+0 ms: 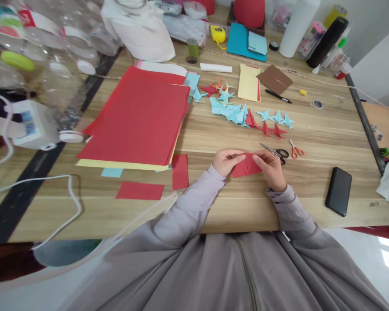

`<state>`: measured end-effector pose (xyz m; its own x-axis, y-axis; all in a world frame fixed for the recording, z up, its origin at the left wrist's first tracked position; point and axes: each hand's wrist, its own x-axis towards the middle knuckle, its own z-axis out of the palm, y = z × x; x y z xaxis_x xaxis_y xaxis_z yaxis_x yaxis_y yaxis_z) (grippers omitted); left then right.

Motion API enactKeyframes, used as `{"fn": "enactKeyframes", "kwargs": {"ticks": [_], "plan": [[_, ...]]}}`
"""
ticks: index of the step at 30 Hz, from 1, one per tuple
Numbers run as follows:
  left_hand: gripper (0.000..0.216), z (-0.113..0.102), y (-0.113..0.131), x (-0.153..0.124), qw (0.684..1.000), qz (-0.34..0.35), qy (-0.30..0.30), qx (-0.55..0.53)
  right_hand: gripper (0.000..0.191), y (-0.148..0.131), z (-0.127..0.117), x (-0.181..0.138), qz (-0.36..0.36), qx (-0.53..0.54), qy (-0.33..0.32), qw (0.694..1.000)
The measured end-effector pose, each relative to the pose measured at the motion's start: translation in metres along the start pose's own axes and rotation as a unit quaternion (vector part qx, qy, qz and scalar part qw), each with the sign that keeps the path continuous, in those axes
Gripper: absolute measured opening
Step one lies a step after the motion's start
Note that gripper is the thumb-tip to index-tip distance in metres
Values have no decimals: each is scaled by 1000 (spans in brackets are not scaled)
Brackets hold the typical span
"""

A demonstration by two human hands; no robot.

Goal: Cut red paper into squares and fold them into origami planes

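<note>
A small red sheet of folding paper [247, 167] with crease lines is held between both hands, just above the wooden table. My left hand [226, 161] pinches its left side between thumb and fingers. At the right side, my right hand [271, 167] grips the paper the same way. Black-handled scissors [280, 153] lie right behind my right hand, partly hidden by it. Orange-handled scissors [296, 149] rest a little farther right. Beyond the hands, folded red paper cranes [266, 128] and light blue paper cranes [278, 116] stand in a loose group.
Large red paper sheets [139, 121] are stacked on the left, with a red strip [140, 190] in front. A black phone [339, 191] lies at the right. A white cable [71, 190] crosses the left side. Plastic bottles [58, 82] crowd the far left; a white bottle [298, 30] stands behind.
</note>
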<state>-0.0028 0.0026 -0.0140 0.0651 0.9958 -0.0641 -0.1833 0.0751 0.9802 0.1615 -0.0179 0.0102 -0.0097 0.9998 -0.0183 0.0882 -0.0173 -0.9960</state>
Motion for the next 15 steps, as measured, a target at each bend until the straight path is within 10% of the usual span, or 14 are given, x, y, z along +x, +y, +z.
{"fn": "enactKeyframes", "kwargs": {"ticks": [15], "plan": [[32,0,3,1,1000,7,8,9,32,8,2,1,3,0,16,1000]]}}
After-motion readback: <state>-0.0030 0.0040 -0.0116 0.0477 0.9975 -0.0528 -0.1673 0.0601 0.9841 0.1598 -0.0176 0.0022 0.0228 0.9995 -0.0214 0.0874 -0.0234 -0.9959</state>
